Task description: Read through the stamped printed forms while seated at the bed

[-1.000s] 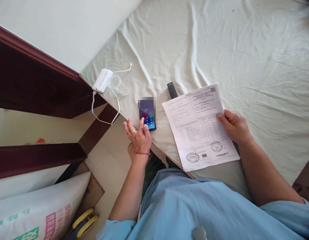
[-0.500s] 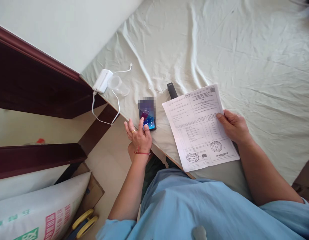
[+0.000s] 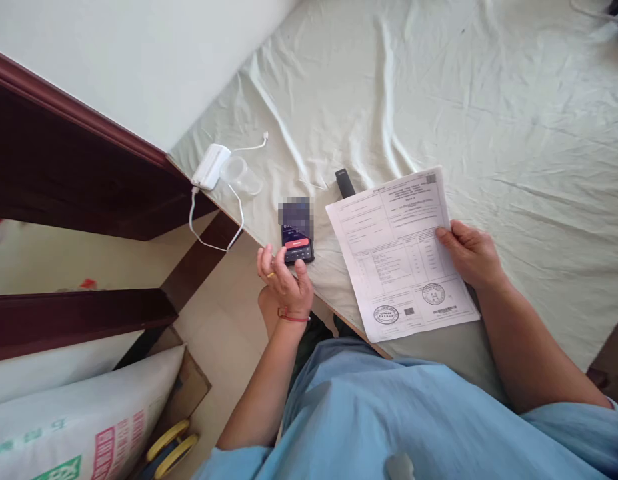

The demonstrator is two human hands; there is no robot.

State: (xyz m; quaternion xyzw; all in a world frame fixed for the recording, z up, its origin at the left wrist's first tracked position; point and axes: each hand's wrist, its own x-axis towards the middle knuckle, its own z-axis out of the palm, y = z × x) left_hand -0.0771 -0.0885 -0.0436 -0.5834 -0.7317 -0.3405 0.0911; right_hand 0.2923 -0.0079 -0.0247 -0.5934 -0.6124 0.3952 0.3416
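My right hand (image 3: 473, 253) grips the right edge of a printed paper form (image 3: 399, 267), thumb on top and fingers beneath. Two oval or round stamps and a table of text show on the sheet. My left hand (image 3: 289, 283), fingers apart and holding nothing, hovers at the lower edge of a smartphone (image 3: 297, 243). The phone lies face up on the pale bedsheet (image 3: 329, 100), its screen lit with a red button, its upper part blurred. A black stick-like object (image 3: 344, 183) pokes out from behind the paper's top left corner.
A white power adapter (image 3: 211, 167) with a cable and a clear plastic cup (image 3: 241, 175) lie left of the phone. The dark wooden frame (image 3: 83, 320) is at the left. Below it are a white printed sack (image 3: 89, 413) and a yellow-rimmed spool (image 3: 171, 447).
My left hand has drawn slightly down and right, away from the screen. The phone display switched from a lock keypad to a dark screen with a red button. The paper stays in my right hand.
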